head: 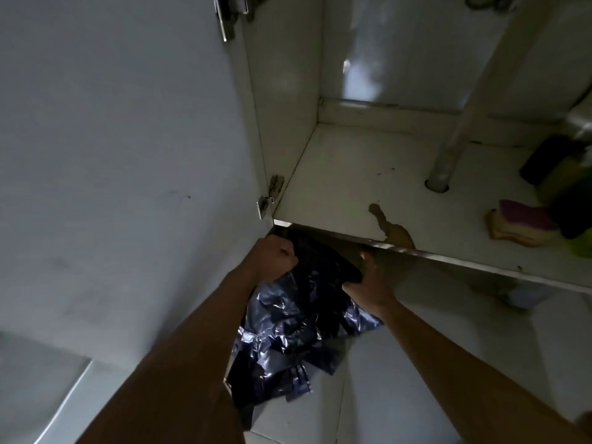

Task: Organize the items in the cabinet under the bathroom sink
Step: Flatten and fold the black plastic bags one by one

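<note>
There is one shiny black bag and two hands. The bag lies crumpled on the floor, just below the cabinet's front edge. Inside the cabinet are one white pipe and one purple and yellow sponge. The dark and green things by the sponge are too blurry to name. The cabinet door is open. Both arms reach toward the cabinet. The left hand is a fist, its grip tight on the bag's top. The right hand has its grip round the bag too.
</note>
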Motion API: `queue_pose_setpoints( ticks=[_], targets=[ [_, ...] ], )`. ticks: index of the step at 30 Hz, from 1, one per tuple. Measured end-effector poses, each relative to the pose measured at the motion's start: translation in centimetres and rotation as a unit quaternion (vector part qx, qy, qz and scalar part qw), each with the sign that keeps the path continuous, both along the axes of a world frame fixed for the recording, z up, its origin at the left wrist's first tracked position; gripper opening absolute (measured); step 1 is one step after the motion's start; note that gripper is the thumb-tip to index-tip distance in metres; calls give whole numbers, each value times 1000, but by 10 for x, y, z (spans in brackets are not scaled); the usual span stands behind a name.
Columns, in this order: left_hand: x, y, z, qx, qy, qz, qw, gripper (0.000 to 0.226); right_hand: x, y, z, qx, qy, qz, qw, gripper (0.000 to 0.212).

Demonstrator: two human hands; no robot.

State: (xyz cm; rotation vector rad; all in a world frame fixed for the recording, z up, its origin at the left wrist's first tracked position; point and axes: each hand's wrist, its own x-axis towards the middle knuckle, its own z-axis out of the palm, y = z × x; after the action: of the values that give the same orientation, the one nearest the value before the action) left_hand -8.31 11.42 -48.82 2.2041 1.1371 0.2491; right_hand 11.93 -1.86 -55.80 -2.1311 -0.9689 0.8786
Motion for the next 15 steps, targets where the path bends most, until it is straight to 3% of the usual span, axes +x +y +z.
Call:
queue_pose_setpoints(
  ticks=[1,3,5,8,12,15],
  targets=[
    [-1,0,5,-4,-6,-1,1000,18,-3,2,7,-10,20,-13,1000,99],
    [-3,3,13,-15,-25,2,1000,21,-7,2,22,-37,62,-6,997,65],
    [-4,6,20,-44,-35,0,998,25,-4,3,21,-60,88,40,993,56],
    [-4,5,26,-112,-55,-22,992,19,-10,3,18,-82,93,82,989,72],
    [-2,2,35,-163,-78,-70,981,8,0,7,3,-58,38,59,996,95],
    [-1,3,42,-190,-75,-105,973,6,7,5,11,-117,1,53,992,96]
  ],
)
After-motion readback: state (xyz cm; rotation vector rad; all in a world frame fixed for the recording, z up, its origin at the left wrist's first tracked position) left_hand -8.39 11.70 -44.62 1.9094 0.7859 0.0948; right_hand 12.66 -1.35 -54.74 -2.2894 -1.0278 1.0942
